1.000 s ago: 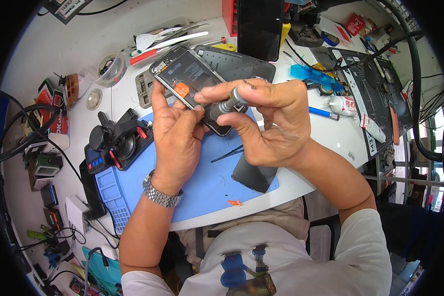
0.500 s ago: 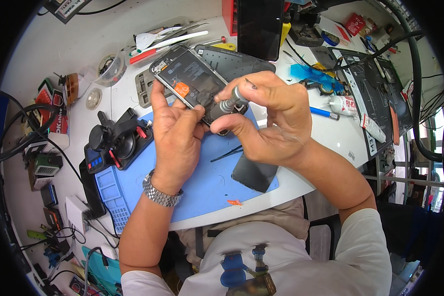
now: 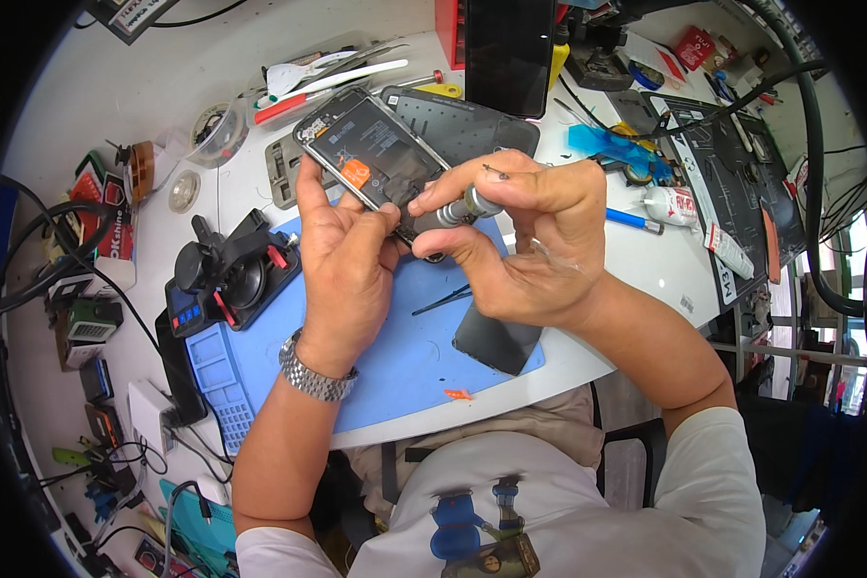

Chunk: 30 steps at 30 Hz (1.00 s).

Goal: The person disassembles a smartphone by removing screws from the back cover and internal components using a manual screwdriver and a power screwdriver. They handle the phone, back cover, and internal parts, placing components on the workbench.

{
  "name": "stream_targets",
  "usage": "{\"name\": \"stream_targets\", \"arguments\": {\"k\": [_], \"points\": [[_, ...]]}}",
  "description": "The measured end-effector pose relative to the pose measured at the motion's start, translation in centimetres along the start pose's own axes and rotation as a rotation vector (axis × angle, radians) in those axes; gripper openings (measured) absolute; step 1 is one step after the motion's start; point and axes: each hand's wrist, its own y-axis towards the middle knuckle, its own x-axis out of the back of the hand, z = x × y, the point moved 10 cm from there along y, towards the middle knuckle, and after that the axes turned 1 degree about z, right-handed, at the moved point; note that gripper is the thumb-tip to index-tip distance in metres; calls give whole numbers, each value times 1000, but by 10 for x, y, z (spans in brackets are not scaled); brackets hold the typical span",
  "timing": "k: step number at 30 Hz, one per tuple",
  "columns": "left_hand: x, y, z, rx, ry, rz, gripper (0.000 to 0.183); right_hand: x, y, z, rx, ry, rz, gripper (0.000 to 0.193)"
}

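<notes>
Opened phone (image 3: 380, 161): its near end was hidden behind the right hand (image 3: 544, 241); small print on its battery (image 3: 368, 140) was illegible.
Grey cylindrical tool (image 3: 458, 209): its tip could not be made out.
Left hand (image 3: 345, 255): some fingers were hidden beneath the phone.
Perforated black panel (image 3: 472, 122): its left part was covered.
Dark slab (image 3: 496, 342): the right hand hid its far part.
Upright black screen (image 3: 507, 58): its far end was cut off.
</notes>
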Motion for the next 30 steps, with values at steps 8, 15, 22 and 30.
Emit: {"name": "stream_targets", "arguments": {"k": [8,15,22,30], "points": [[5,8,-19,-106,-48,-17,92,14,7,0,24,132,-132,79],[33,8,-44,-265,91,-144,102,30,2,-53,-278,15,-234,59],[41,10,-45,-260,126,-131,107,1,-8,-65,-455,78,-73,54],[35,10,-45,-277,76,-116,105,-4,-8,-66,-448,69,-47,54]]}}
